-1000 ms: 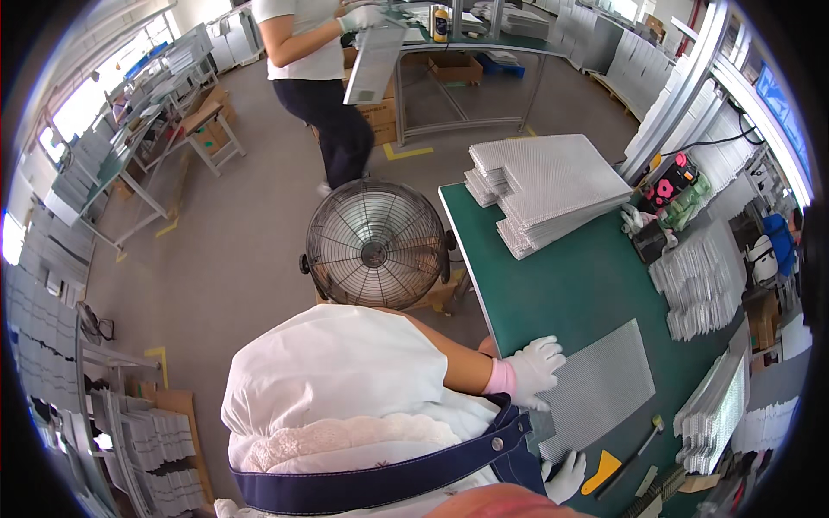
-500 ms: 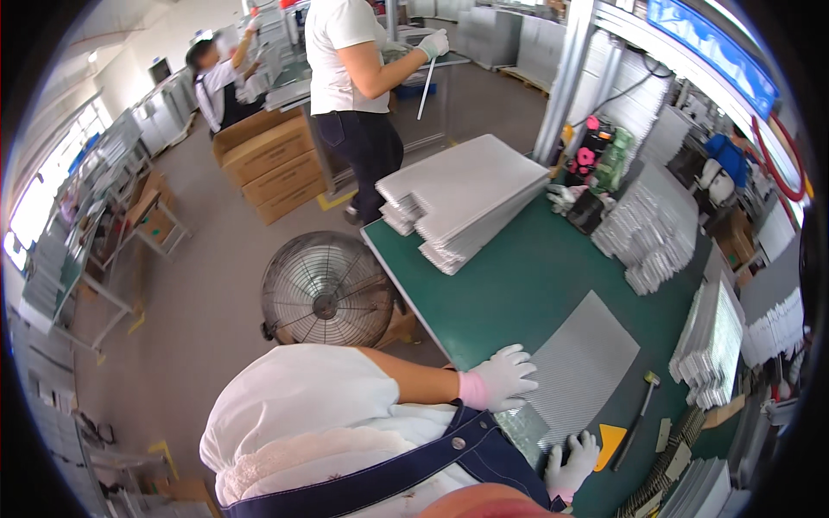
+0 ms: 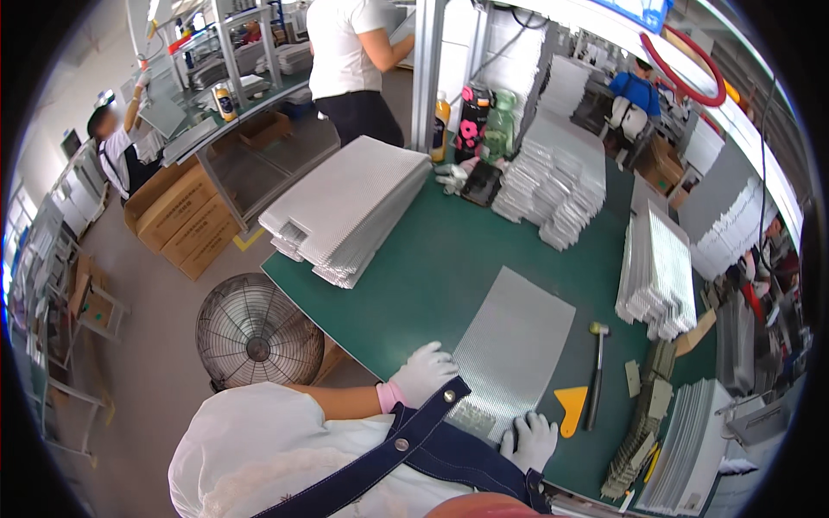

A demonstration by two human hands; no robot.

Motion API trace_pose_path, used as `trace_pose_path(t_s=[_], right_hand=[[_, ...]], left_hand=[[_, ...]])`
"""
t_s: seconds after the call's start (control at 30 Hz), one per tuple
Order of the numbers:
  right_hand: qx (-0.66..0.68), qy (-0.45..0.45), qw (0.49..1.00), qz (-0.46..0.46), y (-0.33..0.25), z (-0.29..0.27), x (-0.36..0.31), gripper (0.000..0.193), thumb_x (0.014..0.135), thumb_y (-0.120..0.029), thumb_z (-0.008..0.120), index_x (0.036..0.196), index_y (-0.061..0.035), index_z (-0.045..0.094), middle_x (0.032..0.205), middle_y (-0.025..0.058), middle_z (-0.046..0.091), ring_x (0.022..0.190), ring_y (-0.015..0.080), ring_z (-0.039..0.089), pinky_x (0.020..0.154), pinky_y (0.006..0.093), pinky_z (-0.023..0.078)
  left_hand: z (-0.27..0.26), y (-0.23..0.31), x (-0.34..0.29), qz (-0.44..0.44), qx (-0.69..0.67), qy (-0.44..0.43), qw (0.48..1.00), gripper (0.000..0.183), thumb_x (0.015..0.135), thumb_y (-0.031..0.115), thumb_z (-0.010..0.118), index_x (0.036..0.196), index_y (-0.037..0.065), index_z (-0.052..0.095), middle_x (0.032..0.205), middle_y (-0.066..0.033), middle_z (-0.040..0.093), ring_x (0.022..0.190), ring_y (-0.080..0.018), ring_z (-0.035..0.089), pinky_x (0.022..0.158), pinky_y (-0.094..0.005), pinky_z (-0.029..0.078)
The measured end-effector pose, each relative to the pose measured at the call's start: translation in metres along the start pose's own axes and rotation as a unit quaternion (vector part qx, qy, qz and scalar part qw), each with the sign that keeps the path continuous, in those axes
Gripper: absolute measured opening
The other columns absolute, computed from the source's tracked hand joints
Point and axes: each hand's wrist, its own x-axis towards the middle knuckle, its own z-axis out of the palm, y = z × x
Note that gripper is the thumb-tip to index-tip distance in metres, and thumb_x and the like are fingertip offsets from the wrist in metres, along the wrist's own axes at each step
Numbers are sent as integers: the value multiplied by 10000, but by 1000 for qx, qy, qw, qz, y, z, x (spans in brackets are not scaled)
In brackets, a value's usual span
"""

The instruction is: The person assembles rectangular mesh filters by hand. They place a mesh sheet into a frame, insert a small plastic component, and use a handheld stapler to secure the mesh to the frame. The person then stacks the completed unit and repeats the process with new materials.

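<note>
A grey, finely ribbed metal sheet (image 3: 515, 337) lies flat on the green tabletop in front of me. My left hand (image 3: 423, 374), in a white glove with a pink cuff, rests at its left edge with the fingers stretched out. At the sheet's near right corner, my right hand (image 3: 530, 442), also gloved, has its fingers apart. Neither hand grips anything. Part of the sheet's near end is hidden by my dark apron strap. To the right of the sheet lie a yellow scraper (image 3: 570, 409) and a black-handled hammer (image 3: 597, 371).
A tall stack of ribbed sheets (image 3: 354, 203) stands at the table's far left; more stacks (image 3: 557, 177) are at the back and right (image 3: 656, 272). Bottles (image 3: 499, 125) and a black box (image 3: 482, 183) sit behind. A floor fan (image 3: 259, 337) stands left of the table. Another person (image 3: 352, 69) works beyond.
My view has swung to the right, so the table and sheet sit further left in the picture. Both hands remain at the sheet's edges. The nearby person has turned away.
</note>
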Motion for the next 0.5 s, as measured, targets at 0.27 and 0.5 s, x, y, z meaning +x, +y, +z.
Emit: trace_pose_path(t_s=[0.27,0.5], right_hand=[[10,75,997,-11,1,4,-6,326,709,-236,713,971,-44,688,1099,165,626,1093,363,565,971,553,364],[42,48,998,22,0,-6,-2,328,722,-259,729,973,-52,687,1099,163,629,1105,354,564,971,543,365]], left_hand=[[-18,9,12,-7,-26,2,1000,234,693,283,729,821,92,686,852,-40,691,883,-229,632,815,-387,437],[-45,21,21,-1,-119,91,989,352,736,268,724,987,27,667,919,-120,685,886,-323,629,824,-481,467]])
